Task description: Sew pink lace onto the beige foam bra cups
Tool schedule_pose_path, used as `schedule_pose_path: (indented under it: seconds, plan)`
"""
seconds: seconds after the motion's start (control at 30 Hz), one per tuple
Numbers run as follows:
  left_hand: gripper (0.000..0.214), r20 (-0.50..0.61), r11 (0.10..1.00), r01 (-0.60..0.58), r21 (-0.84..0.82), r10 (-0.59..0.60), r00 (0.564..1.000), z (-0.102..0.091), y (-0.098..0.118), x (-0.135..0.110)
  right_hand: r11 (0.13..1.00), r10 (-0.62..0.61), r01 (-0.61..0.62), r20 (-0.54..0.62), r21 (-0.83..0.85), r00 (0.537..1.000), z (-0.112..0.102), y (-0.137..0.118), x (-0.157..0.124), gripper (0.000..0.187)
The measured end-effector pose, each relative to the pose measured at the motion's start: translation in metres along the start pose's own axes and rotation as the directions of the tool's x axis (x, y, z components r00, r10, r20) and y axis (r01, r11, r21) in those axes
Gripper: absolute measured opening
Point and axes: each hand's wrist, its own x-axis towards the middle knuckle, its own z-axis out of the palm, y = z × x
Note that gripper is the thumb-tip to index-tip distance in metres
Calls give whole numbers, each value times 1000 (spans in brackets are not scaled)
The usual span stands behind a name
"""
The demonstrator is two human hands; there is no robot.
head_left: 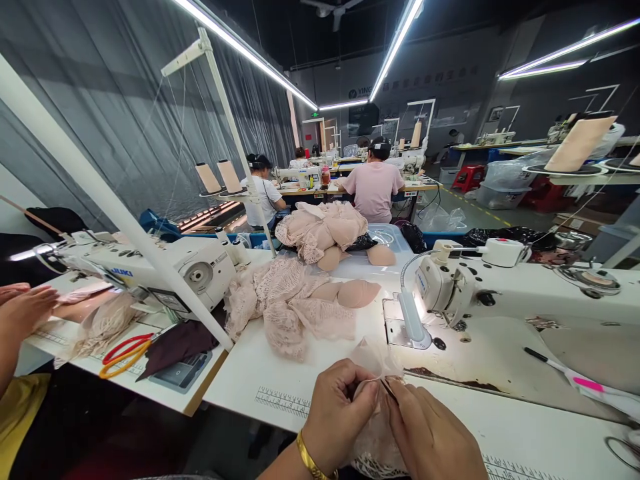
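At the table's front edge my left hand (pixel 345 407), a gold bracelet at its wrist, is closed in a pinch on a sheer pale lace piece (pixel 383 437). Close beside it, my right hand (pixel 430 423) has its fingers closed round a thin dark pointed tool (pixel 389 389), whose kind I cannot make out. The tool's tip is at the fabric between both hands. The lace hangs down below my fingers, partly hidden by them. Behind my hands lies a heap of beige lace garments (pixel 287 300) with moulded cups (pixel 357 293).
A sewing machine (pixel 500 287) stands at right, its lamp lit. A pen-like tool (pixel 575 380) lies before it. At left are another sewing machine (pixel 165 267), orange-handled scissors (pixel 125 357) and a co-worker's hand (pixel 25 310). More lace (pixel 320 230) is piled on a plastic bin (pixel 400 250).
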Motion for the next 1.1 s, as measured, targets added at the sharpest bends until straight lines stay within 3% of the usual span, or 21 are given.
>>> schedule_pose_path:
  seconds: [0.17,0.37,0.83,0.97,1.1]
  plan:
    - [18,-16,1000,8,0,-8,1000,-1,3,1,991,109,-111,25,73,994,-4,-7,-1,26]
    - [18,-5,1000,-13,1,13,1000,1,0,-1,1000,14,-14,-11,26,1000,0,3,-1,27]
    - [18,31,994,-76,76,74,997,6,-5,-5,997,-21,21,11,-68,1000,1,-1,3,27]
    - [18,53,990,-83,110,78,996,7,-7,-5,994,94,-96,-48,-50,994,-5,5,10,27]
    - [16,15,999,9,32,-10,1000,0,-7,-2,955,251,-259,-72,-142,965,-6,44,1,24]
